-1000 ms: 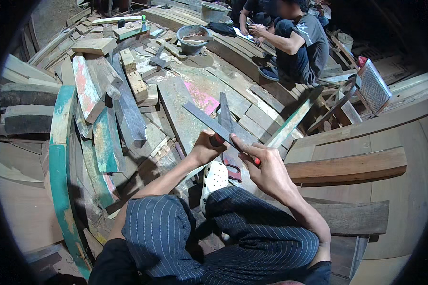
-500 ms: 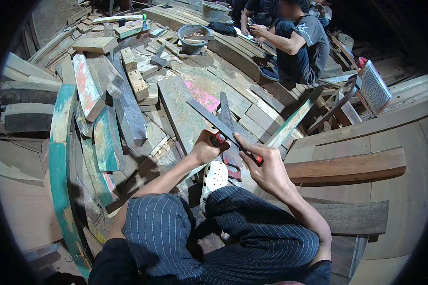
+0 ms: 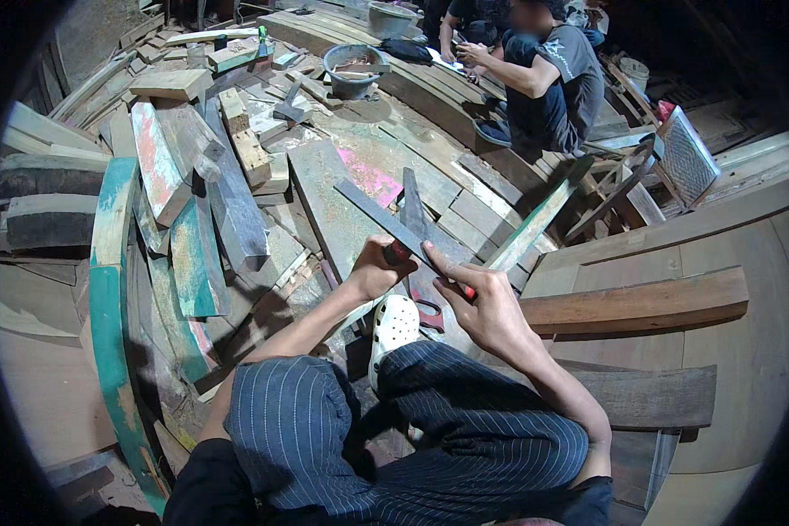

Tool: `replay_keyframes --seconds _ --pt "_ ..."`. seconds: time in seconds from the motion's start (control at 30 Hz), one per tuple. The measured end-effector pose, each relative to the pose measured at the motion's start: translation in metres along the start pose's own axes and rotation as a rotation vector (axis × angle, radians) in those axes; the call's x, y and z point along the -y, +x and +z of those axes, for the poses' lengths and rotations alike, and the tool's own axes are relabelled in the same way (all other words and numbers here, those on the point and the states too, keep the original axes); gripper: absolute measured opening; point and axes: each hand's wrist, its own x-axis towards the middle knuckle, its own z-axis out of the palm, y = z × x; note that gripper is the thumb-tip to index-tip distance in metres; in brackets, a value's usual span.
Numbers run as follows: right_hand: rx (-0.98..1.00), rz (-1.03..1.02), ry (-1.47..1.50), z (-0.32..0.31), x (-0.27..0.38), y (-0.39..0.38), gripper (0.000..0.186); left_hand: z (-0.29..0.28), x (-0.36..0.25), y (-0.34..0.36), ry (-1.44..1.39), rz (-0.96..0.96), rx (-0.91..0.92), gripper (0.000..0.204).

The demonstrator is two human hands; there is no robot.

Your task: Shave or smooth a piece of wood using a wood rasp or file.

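Note:
My left hand [image 3: 373, 272] is closed around a red-and-black tool handle [image 3: 396, 252]; the rest of that tool is partly hidden. Across it lies a long, flat grey tool like a file [image 3: 368, 206], slanting up to the left. My right hand [image 3: 482, 307] grips its red handle [image 3: 468, 291], index finger stretched along the blade. Beneath them a hand saw [image 3: 430, 314] with a dark red handle lies on the boards. My white perforated clog [image 3: 393, 329] stands just below my hands.
Timber pieces [image 3: 158, 158] are piled at left, some painted teal [image 3: 110, 333]. Curved planks [image 3: 631, 298] lie at right. Two buckets [image 3: 349, 83] stand at the back. A co-worker [image 3: 552, 96] squats at upper right holding something small, another person partly visible behind. A metal-faced panel [image 3: 685, 158] leans nearby.
The flat tool in my right hand shifted slightly right, then back toward the upper left, with my hands moving a little. Grips look the same.

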Motion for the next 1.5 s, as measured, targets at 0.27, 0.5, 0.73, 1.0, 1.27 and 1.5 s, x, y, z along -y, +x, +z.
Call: replay_keyframes --seconds 0.27,0.5,0.73,1.0,1.27,1.5 --pt "-0.041 0.025 0.064 0.002 0.004 0.0 0.041 -0.008 -0.004 0.002 0.134 0.125 0.079 0.019" --pt "-0.179 0.185 0.261 -0.01 0.015 -0.002 0.04 -0.006 -0.012 0.003 0.224 0.016 0.064 0.022" --pt "0.037 0.078 0.004 -0.004 0.008 0.001 0.039 -0.006 0.002 -0.002 0.119 0.086 0.042 0.015" --pt "-0.305 -0.056 0.182 -0.009 0.01 -0.003 0.045 -0.008 -0.009 0.003 0.217 0.092 0.042 0.03" --pt "0.013 0.112 0.018 -0.002 0.012 -0.001 0.04 -0.003 -0.019 0.001 0.045 -0.012 0.044 0.015" --pt "-0.316 -0.097 0.213 -0.002 0.002 -0.001 0.046 -0.009 -0.009 0.004 0.189 0.038 0.064 0.027"
